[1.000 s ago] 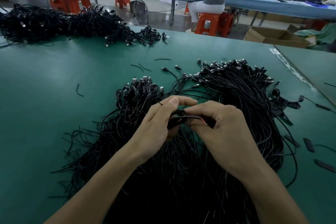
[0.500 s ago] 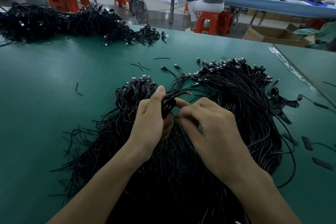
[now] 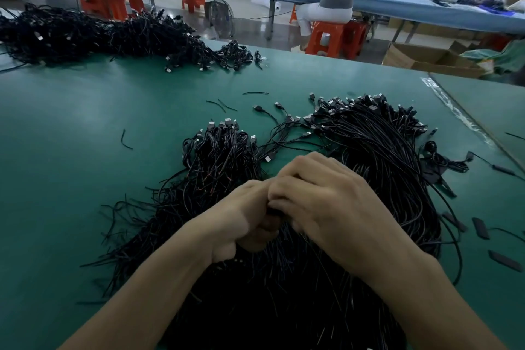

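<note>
A big heap of black USB cables [image 3: 369,167] covers the green table [image 3: 85,150] in front of me. A smaller bunch of coiled cables [image 3: 218,150] lies to its left. My left hand [image 3: 241,219] and my right hand [image 3: 321,202] meet over the heap, fingers curled. Between them they grip a small coiled black cable [image 3: 274,212], almost wholly hidden by the fingers. The right hand's fingers overlap the left hand's knuckles.
A long pile of black cables [image 3: 99,34] lies at the table's far left. Loose black ties [image 3: 480,227] lie at the right. A person sits on an orange stool [image 3: 329,37] beyond the table, next to a cardboard box [image 3: 426,58].
Both hands have closed in on each other and dropped toward me. The coiled cable, plainly visible before, is now buried between the fingers.
</note>
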{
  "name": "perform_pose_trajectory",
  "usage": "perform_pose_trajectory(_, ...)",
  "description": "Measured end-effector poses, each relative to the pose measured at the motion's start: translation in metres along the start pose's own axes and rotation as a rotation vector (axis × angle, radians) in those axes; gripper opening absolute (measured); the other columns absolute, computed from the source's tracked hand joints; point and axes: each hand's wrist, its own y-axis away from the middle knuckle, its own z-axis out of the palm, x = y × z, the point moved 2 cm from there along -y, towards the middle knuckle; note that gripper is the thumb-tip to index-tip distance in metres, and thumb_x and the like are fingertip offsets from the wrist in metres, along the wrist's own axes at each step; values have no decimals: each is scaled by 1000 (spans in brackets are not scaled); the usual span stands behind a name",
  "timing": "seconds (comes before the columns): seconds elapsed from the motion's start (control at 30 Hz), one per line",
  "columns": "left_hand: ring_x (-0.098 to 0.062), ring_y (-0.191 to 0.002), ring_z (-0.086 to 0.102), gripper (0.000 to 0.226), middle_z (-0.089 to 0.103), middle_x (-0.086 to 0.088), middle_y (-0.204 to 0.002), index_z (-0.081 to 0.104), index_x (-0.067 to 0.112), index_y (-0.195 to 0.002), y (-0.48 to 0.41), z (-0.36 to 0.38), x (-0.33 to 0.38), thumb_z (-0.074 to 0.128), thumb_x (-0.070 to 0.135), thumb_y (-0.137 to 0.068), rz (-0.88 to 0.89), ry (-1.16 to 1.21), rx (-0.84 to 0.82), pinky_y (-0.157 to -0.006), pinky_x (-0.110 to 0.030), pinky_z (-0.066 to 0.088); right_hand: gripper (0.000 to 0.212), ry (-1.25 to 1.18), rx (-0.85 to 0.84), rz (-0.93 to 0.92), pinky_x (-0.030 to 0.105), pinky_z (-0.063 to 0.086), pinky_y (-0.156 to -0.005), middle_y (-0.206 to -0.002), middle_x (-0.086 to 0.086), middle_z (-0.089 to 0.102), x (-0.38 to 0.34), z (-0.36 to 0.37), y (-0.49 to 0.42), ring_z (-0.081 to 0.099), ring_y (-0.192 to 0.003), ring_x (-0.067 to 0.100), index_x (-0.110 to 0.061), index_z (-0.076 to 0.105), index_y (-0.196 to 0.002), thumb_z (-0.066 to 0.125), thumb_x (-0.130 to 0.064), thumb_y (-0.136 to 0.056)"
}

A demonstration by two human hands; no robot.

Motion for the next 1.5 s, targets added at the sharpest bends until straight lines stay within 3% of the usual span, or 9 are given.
perform_pose_trajectory(0.2,-4,-36,16,39,26,7,-53,43,26,-59,4,1,0,38,50,-90,-8,188,-206,-35,-10,15,3,-285,5,212,38,52,-76,-91,-5,62,17,4,5,59,-88,15,-14,72,-87,71,-16,-88)
perform_pose_trajectory(0.37,-1,-39,24,20,30,6,-57,55,26,-70,12,-3,6,67,13,-60,90,20,-361,-37,-10,20,1,-408,9,236,28,51,-77,-88,-11,66,25,4,8,63,-86,8,-21,75,-86,75,-20,-85)
perform_pose_trajectory(0.67,-4,-45,28,44,32,7,-58,53,32,-62,14,1,6,62,-4,-87,122,-291,-295,-40,-17,27,19,-335,-114,269,24,51,-76,-87,-17,62,25,2,9,60,-84,4,-33,70,-100,77,-28,-83)
perform_pose_trajectory(0.9,-6,-45,30,23,35,6,-58,56,20,-79,13,4,6,61,2,-93,79,-323,-235,-39,-17,26,14,-150,-218,268,32,50,-73,-92,-16,53,18,-2,7,48,-92,5,-30,63,-89,56,-42,-89)
perform_pose_trajectory(1.1,-5,-43,22,16,33,5,-60,42,20,-74,5,7,4,34,15,-88,-11,186,-186,-35,-14,15,23,62,-98,259,31,43,-75,-88,-7,55,13,3,7,48,-88,17,-21,67,-88,51,-37,-90)
perform_pose_trajectory(1.27,-11,-58,48,22,51,-1,-71,66,16,-85,-2,11,4,46,7,-86,282,347,-160,-48,-21,37,6,-144,162,434,27,41,-80,-87,-13,54,20,11,8,47,-88,10,-24,62,-85,63,-26,-91)
perform_pose_trajectory(1.33,-16,-80,65,26,66,-5,-89,70,17,-107,-3,10,4,55,5,-89,399,382,-126,-65,-23,52,12,-323,257,514,18,41,-79,-88,-18,55,21,14,10,51,-88,5,-29,59,-84,65,-21,-92)
perform_pose_trajectory(1.4,-17,-104,67,31,71,-2,-111,60,12,-123,-3,8,6,61,10,-92,506,238,-13,-84,-22,53,19,-516,310,568,14,44,-75,-86,-16,58,20,16,11,58,-85,4,-32,59,-83,65,-17,-93)
perform_pose_trajectory(1.5,-9,-108,64,24,68,6,-112,61,23,-114,-1,4,9,68,22,-90,646,-101,262,-87,-20,50,24,-695,337,567,11,44,-69,-82,-14,63,18,15,9,62,-79,3,-35,61,-81,65,-15,-93)
